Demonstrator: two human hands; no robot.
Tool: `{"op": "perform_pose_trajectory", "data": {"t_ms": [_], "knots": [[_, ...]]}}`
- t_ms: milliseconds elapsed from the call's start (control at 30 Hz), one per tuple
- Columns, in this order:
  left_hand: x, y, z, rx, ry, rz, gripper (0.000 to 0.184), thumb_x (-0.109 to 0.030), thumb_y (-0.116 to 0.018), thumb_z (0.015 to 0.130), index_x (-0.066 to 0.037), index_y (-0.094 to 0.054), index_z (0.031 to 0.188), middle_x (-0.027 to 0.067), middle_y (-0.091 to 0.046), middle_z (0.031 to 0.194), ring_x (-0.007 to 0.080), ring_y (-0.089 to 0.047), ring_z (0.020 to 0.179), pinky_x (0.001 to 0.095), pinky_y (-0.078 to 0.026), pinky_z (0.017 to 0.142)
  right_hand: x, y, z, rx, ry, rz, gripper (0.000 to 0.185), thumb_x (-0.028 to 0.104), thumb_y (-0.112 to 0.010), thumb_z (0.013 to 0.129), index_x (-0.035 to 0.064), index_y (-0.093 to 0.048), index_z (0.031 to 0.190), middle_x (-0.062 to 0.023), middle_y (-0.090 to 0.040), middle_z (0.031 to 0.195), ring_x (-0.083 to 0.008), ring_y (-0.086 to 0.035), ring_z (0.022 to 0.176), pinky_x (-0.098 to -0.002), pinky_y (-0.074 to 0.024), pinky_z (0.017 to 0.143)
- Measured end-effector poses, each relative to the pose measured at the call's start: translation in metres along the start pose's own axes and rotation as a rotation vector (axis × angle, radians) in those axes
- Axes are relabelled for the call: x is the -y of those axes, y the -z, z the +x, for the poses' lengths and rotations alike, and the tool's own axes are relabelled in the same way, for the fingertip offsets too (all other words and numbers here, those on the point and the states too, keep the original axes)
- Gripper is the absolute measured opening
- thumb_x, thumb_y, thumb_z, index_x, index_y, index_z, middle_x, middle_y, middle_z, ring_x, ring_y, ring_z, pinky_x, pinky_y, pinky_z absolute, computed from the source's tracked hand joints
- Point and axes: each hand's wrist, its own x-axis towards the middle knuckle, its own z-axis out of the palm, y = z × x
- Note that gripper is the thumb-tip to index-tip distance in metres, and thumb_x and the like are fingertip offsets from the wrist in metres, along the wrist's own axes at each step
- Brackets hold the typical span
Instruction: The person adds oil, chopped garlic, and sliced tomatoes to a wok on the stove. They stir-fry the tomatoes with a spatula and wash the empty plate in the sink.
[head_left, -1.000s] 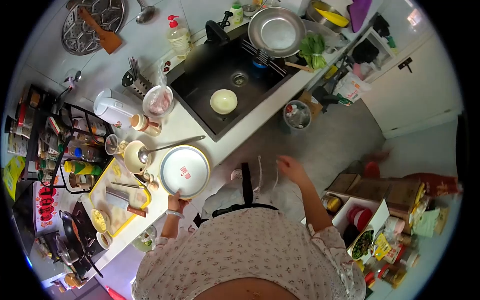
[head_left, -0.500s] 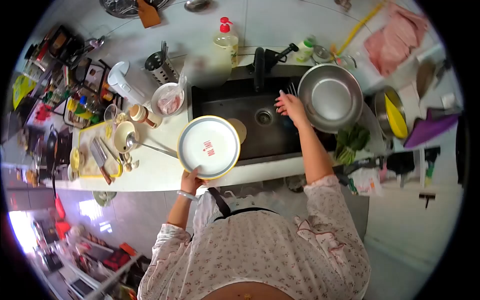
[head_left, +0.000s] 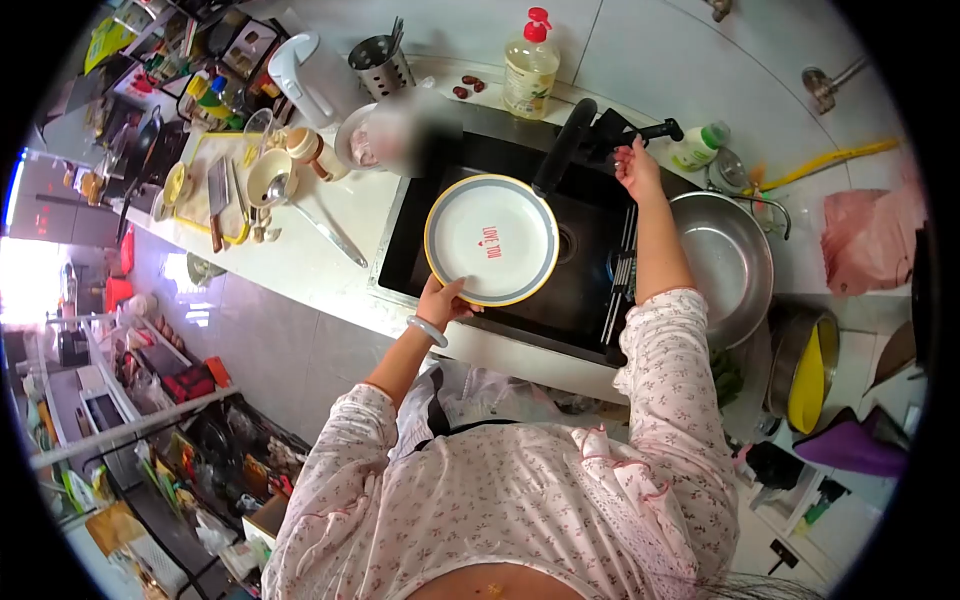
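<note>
My left hand (head_left: 449, 301) grips the near rim of a white plate (head_left: 490, 238) with a grey band, a yellow edge and red lettering. The plate is tilted over the left part of the dark sink (head_left: 408, 255), close to the black faucet (head_left: 566, 148). My right hand (head_left: 636, 170) is raised at the back of the sink, just below the black faucet lever (head_left: 655, 131). Its fingers are partly bent and apart, with nothing seen in them; whether they touch the lever I cannot tell.
A steel basin (head_left: 735, 265) stands right of the sink, by a black rack (head_left: 622, 280). Behind are a soap bottle (head_left: 530, 70) and a green-capped bottle (head_left: 700, 147). Leftward lie a ladle (head_left: 330, 235), a bowl (head_left: 262, 178), and a cleaver (head_left: 217, 200) on a cutting board (head_left: 200, 160).
My left hand has brought the plate from the counter edge over the sink. My right hand has moved from above the sink to the faucet lever. The view has turned and shifted.
</note>
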Motion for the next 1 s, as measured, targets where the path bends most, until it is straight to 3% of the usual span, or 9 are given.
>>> {"op": "perform_pose_trajectory", "data": {"t_ms": [33,167,233,367,767,1000], "knots": [[0.000,-0.004,0.000,-0.014,0.004,-0.004,0.019,-0.010,-0.040,0.077,-0.004,-0.037,0.096,0.0114,-0.053,0.068,0.0197,-0.054,0.052,0.0254,-0.043,0.045,-0.002,0.001,0.003,-0.046,-0.013,0.100,0.039,0.040,-0.040,0.078,0.0034,-0.048,0.065,-0.0048,-0.046,0.054,-0.0107,-0.037,0.042,-0.0200,-0.0295,0.038],[0.004,-0.013,0.002,-0.010,-0.005,-0.009,0.018,-0.010,-0.040,0.078,-0.004,-0.037,0.094,0.0115,-0.053,0.068,0.0198,-0.054,0.053,0.0257,-0.043,0.046,-0.002,-0.001,0.002,0.048,0.045,0.120,0.037,0.036,-0.040,0.079,0.0029,-0.047,0.064,-0.0034,-0.042,0.050,-0.0096,-0.035,0.040,-0.0188,-0.0260,0.035],[0.005,-0.018,0.002,-0.005,0.016,-0.051,0.018,-0.010,-0.041,0.078,-0.003,-0.038,0.094,0.0117,-0.053,0.067,0.0201,-0.054,0.053,0.0262,-0.043,0.046,0.006,-0.004,0.000,0.055,0.134,-0.032,0.036,0.034,-0.040,0.079,0.0022,-0.047,0.063,-0.0026,-0.040,0.049,-0.0092,-0.034,0.037,-0.0191,-0.0238,0.033],[0.010,-0.022,0.002,0.014,-0.007,-0.054,0.018,-0.010,-0.041,0.078,-0.003,-0.038,0.094,0.0116,-0.052,0.066,0.0204,-0.054,0.054,0.0267,-0.044,0.047,0.011,-0.006,-0.005,0.061,0.110,-0.062,0.037,0.034,-0.040,0.079,0.0018,-0.046,0.063,-0.0027,-0.040,0.050,-0.0090,-0.033,0.036,-0.0192,-0.0229,0.032],[0.017,-0.021,-0.005,0.001,0.017,-0.049,0.019,-0.012,-0.041,0.079,-0.003,-0.036,0.095,0.0116,-0.052,0.067,0.0202,-0.053,0.053,0.0271,-0.044,0.048,0.009,-0.003,-0.010,0.091,0.077,-0.057,0.038,0.037,-0.039,0.079,0.0033,-0.045,0.064,-0.0023,-0.040,0.049,-0.0100,-0.035,0.038,-0.0201,-0.0243,0.034],[0.018,-0.017,-0.007,-0.003,0.002,-0.075,0.020,-0.011,-0.040,0.079,-0.004,-0.035,0.097,0.0129,-0.052,0.068,0.0205,-0.053,0.055,0.0277,-0.044,0.049,-0.013,0.021,0.008,0.124,-0.051,0.057,0.042,0.047,-0.043,0.074,0.0060,-0.045,0.066,-0.0020,-0.041,0.051,-0.0105,-0.037,0.042,-0.0192,-0.0268,0.037]]}}
